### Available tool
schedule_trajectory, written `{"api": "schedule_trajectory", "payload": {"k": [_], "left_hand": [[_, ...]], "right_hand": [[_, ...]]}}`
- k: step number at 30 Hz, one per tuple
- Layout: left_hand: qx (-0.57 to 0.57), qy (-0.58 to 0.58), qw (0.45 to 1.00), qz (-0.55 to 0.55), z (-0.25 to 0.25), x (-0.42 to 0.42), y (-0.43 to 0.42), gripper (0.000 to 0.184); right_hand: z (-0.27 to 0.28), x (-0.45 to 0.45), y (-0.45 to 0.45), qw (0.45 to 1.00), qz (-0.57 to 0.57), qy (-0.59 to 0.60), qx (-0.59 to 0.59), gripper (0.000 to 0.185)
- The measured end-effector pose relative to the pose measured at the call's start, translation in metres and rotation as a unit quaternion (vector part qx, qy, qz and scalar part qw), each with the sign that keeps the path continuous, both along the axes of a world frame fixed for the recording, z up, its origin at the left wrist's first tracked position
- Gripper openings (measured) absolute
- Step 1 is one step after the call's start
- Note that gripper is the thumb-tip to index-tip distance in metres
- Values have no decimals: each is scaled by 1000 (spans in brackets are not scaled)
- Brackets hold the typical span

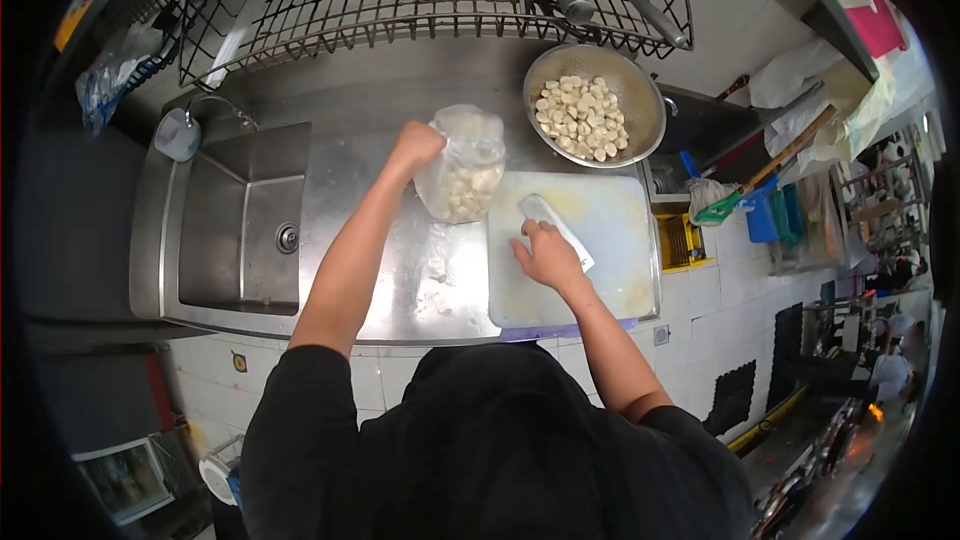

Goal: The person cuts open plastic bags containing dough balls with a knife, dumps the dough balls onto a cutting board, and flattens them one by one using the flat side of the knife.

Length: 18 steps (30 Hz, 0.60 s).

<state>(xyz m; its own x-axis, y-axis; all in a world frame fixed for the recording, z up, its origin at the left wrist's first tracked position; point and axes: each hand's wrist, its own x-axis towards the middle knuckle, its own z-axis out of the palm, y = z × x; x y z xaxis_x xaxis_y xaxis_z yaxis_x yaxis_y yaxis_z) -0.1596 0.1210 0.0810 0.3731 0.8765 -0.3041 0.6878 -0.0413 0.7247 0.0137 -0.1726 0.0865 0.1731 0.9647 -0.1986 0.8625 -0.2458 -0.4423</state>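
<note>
My left hand (pixel 418 147) is closed on the upper edge of a clear plastic bag (pixel 470 155), with pale chunks in its lower part. The bag rests on the steel counter, just left of a white cutting board (pixel 610 230). On the board lies a cleaver-like knife (pixel 540 208) with a broad pale blade, slanting down to the right. My right hand (pixel 548 253) is over the knife, fingers bent and partly apart; whether it grips the knife is unclear. Behind the board a metal colander (pixel 647 105) holds several pale cut pieces (pixel 583 118).
A steel sink (pixel 240 230) with a tap (pixel 225 105) is at the left. A black wire rack (pixel 400 0) holding scissors and knives hangs above the counter. At the right are a yellow crate (pixel 682 243) and a green-headed broom (pixel 718 208). People stand far right.
</note>
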Motion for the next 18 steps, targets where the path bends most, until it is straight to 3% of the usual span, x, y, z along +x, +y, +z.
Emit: {"api": "schedule_trajectory", "payload": {"k": [1, 2, 4, 5, 7, 8, 10, 14, 16, 17, 18], "left_hand": [[17, -74, 997, 3, 14, -12, -25, 17], [14, -71, 997, -1, 27, -20, -42, 17], [-88, -243, 966, 7, 51, -34, -75, 9], [-90, -242, 966, 9, 63, -41, -87, 9], [-127, -358, 924, -35, 81, -52, -104, 6], [-124, -357, 925, -31, 81, -53, -107, 6], [-151, -426, 887, -90, 76, -58, -115, 13], [-83, -424, 902, -4, 52, -80, -97, 27], [168, -352, 921, 6, 7, -94, -85, 29], [172, -351, 920, 8, -15, -98, -88, 29], [209, -251, 944, -55, -37, -103, -97, 26]], "right_hand": [[0, 1, 4, 999, -13, 34, 19, 42], [0, 2, 10, 999, -18, 38, 16, 42], [-2, -2, 22, 992, -13, 109, 67, 40], [-5, -6, 30, 992, -12, 110, 64, 40], [-10, -26, 51, 968, 12, 180, 173, 40], [-10, -39, 60, 968, 16, 182, 173, 40], [-5, -65, 70, 958, 58, 69, 274, 33], [-39, -78, 84, 953, 77, 86, 281, 29], [-41, -64, 83, 930, 76, 225, 282, 27], [-36, -60, 78, 928, 80, 226, 284, 27], [-26, -57, 68, 938, 82, 194, 276, 23]]}}
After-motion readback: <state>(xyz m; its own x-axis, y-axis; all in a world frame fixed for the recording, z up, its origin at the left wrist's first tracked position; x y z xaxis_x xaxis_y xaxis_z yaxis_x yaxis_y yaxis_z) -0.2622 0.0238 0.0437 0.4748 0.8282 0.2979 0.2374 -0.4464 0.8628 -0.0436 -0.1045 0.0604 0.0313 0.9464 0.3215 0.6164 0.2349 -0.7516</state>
